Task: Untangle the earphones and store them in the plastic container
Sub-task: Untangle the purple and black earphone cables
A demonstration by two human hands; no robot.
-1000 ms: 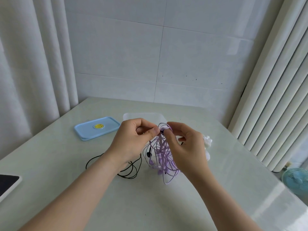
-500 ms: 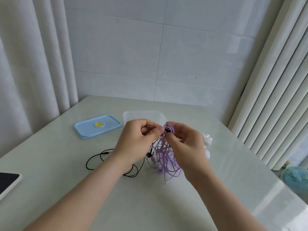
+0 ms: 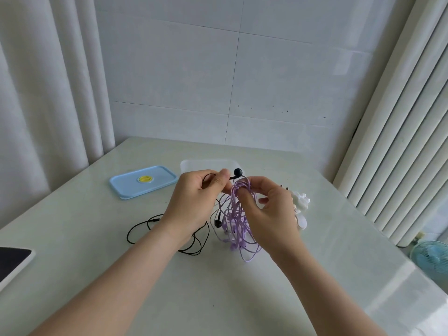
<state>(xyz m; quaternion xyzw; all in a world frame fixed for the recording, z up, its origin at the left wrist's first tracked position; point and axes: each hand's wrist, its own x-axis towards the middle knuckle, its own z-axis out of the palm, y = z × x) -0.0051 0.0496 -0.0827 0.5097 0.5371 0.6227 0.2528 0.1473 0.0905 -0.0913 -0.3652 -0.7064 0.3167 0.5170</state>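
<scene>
Surface (image 3: pixel 218 299): pale and glossy, and both forearms reach out across it from the bottom of the view.
Tablet (image 3: pixel 12 258): dark screen at the near left edge, well apart from the work.
Purple earphones (image 3: pixel 236 221): a bundle of loops hanging from the right hand, with the lowest loops down at the surface. Lifted like this, the cords drop apart and the crossings show.
Right hand (image 3: pixel 271 214): fingers and thumb curled round the top of the purple bundle, anchoring it so the other cord can be drawn out.
Left hand (image 3: pixel 194 207): thumb and forefinger pinch the black cord just below its bud.
Black earphones (image 3: pixel 237 171): one bud pokes up above the pinch, a second hangs among the purple loops, and the rest of the cord trails in loose loops on the surface under the left wrist.
Step in hand: looks like threading the black bud out through the purple loops. Nothing is stored yet.
Risk: a hard tug could cinch the purple loops tighter, so a gentle feed seems wiser.
White earphones (image 3: pixel 300 202): a small heap just beyond the right hand, waiting on the surface.
Blue lid (image 3: pixel 131 187): off and lying flat to the left, which leaves the box open.
Plastic container (image 3: pixel 206 164): clear and lidless, directly behind the hands within easy reach. I cannot tell what is inside.
</scene>
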